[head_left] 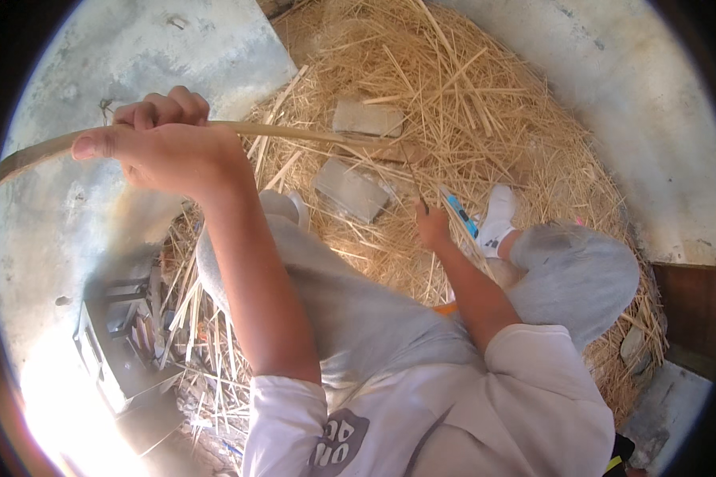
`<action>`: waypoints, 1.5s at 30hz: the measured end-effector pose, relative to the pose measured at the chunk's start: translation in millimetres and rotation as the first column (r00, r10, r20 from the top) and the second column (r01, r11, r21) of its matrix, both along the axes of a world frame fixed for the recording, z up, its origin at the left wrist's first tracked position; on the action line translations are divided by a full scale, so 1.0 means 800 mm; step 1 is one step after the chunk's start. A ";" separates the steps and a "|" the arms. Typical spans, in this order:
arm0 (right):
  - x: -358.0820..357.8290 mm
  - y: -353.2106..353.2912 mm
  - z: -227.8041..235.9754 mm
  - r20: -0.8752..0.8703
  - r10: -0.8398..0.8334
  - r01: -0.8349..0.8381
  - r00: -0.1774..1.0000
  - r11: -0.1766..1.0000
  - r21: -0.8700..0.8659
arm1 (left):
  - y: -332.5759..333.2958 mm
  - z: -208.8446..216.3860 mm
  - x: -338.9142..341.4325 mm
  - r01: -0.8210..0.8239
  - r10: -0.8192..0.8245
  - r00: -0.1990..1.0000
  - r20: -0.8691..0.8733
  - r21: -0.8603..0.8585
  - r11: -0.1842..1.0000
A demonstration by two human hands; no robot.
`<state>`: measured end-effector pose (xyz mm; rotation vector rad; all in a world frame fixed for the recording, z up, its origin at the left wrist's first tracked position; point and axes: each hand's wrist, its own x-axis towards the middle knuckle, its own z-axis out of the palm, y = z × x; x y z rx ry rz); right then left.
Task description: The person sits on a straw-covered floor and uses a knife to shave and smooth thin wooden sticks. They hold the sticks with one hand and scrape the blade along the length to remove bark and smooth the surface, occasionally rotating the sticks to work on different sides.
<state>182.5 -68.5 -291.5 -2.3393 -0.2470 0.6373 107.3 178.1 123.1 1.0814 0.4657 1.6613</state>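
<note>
Pale yellow-brown and slightly curved, a long wooden strip (294, 133) runs through the left hand (167, 147), sticking out to its left and reaching rightward toward a point ahead of the right hand (433, 225). The left hand is wrapped around the strip, fingers curled over the far side and the thumb lying along it, pointing left. The right hand, lower and closer to the body, is closed on a thin tool (411, 172) with a dark end at the fist; its slender tip points up toward the far end of the strip, and whether the two touch I cannot tell.

Ahead of the right hand and to its left lie two grey blocks: a farther block (367, 118) just beyond the strip and a nearer block (350, 191) between the hands. Just right of the right hand is a blue object (460, 215), its kind unclear, then a foot in a white sock (498, 213). Loose straw (461, 95) spreads around and beyond the right hand. Left of the left forearm, nearer the body than that hand, stands a grey box (123, 350).
</note>
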 end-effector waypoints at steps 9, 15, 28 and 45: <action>0.017 0.061 0.146 0.312 -0.296 -0.002 0.903 0.722 0.692 | 0.009 -0.007 -0.007 -0.084 0.083 0.996 -0.042 -0.027 0.996; -0.020 0.005 -0.002 0.060 -0.090 0.091 0.994 0.996 -0.019 | 0.008 -0.006 -0.003 -0.028 0.028 1.000 0.014 -0.027 0.999; 0.020 0.054 0.138 0.447 -0.286 -0.112 0.848 0.727 0.677 | 0.017 -0.010 -0.013 -0.104 0.103 0.995 -0.005 -0.062 0.993; 0.034 0.061 0.200 0.442 -0.167 -0.134 0.881 0.808 0.573 | 0.023 -0.013 -0.017 -0.100 0.100 0.995 0.001 -0.058 0.993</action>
